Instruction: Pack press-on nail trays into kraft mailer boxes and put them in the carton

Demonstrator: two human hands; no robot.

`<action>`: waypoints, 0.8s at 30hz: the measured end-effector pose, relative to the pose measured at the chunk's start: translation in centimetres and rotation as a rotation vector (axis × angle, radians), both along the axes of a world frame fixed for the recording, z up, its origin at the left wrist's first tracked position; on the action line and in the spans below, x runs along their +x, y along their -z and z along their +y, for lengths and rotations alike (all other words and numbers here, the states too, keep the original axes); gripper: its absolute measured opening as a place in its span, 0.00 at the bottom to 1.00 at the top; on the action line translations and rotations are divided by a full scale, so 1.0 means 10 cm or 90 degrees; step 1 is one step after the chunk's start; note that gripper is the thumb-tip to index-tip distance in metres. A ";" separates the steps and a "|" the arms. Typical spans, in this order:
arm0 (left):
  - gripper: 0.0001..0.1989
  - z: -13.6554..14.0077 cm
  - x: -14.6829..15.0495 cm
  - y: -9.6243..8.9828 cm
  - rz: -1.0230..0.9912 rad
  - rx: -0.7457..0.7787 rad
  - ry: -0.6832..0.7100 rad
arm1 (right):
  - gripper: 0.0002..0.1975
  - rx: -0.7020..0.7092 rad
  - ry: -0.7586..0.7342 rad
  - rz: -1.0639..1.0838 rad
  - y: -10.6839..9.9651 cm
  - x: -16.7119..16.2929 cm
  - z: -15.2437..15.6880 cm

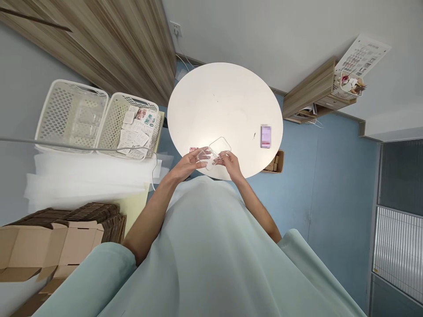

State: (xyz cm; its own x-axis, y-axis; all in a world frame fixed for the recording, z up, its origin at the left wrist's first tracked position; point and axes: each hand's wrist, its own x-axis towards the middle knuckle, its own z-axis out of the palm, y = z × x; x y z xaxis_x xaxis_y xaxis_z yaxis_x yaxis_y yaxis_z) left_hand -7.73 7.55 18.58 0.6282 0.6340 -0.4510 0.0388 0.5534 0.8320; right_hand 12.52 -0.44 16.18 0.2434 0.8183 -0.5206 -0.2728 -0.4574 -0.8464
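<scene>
Two bare hands meet in the head camera view at the near rim of a round white table (228,88), between six and seven o'clock from its centre, with a clear plastic case (214,154) between them. The case looks parted into two transparent halves; how they join is too faint to tell. The left hand (190,164) pinches the half toward nine o'clock between thumb and fingers, and the right hand (231,163) nips the other half with thumb and fingertips. Just beyond the left fingers lies a small red-patterned piece (194,149). Toward four o'clock on the tabletop rests a phone (265,137), with a small dark bit (254,135) near its nine o'clock side. Well apart, toward nine o'clock, stand two white baskets, one (54,110) with clear boxes (88,121) and one (109,125) with printed cards (137,134); folded cardboard boxes (76,242) are stacked at eight o'clock, and a wooden shelf (310,90) stands at two o'clock
</scene>
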 end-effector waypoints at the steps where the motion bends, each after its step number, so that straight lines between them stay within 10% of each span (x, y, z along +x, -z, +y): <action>1: 0.43 0.00 -0.01 0.01 0.012 0.001 -0.012 | 0.34 0.003 -0.010 -0.017 0.01 0.02 0.00; 16: 0.41 -0.01 -0.19 0.19 0.095 -0.041 -0.137 | 0.34 0.028 -0.181 -0.097 0.07 0.05 0.28; 24: 0.32 -0.15 -0.71 0.26 0.139 -0.076 -0.376 | 0.15 -0.040 -0.267 -0.302 0.72 -0.13 0.69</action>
State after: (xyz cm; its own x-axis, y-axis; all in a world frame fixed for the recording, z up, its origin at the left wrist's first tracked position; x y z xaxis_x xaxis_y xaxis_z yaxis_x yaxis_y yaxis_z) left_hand -14.80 6.06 15.94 0.0739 0.7827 -0.6179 -0.1401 0.6216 0.7707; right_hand 11.24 6.46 8.99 0.1241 0.8657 -0.4849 0.3384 -0.4963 -0.7995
